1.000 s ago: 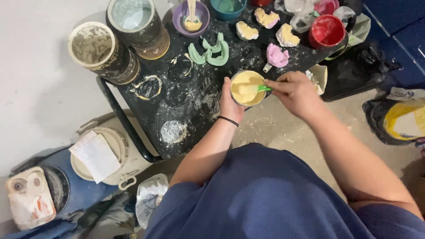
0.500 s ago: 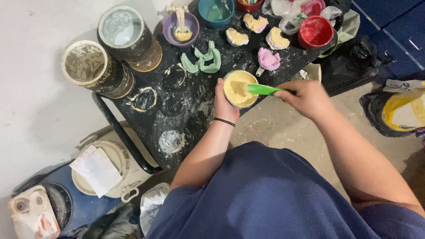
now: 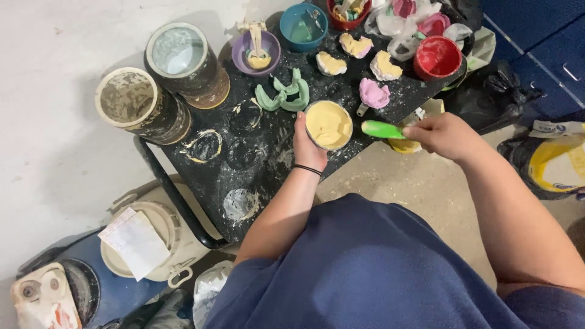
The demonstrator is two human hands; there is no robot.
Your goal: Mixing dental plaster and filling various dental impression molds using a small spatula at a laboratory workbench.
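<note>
left hand (image 3: pixel 306 146) wrapped round a small bowl of yellow paste (image 3: pixel 329 125) at the near edge of the black bench (image 3: pixel 256 164). right hand (image 3: pixel 448 135) closed on a green spatula (image 3: pixel 382 129), just right of the bowl, clear of it. green trays (image 3: pixel 283 94) just beyond the left hand.

The person wears a dark blue top (image 3: pixel 365 268) of plain, smooth cloth, with soft folds across the front. Its short sleeves end above the elbows, so both forearms are bare. A thin black band (image 3: pixel 308 170) circles the left wrist, just below the left hand (image 3: pixel 306 143). The right hand (image 3: pixel 448 135) and its wrist carry no ring, watch or band that can be seen. Both hands are ungloved.
</note>
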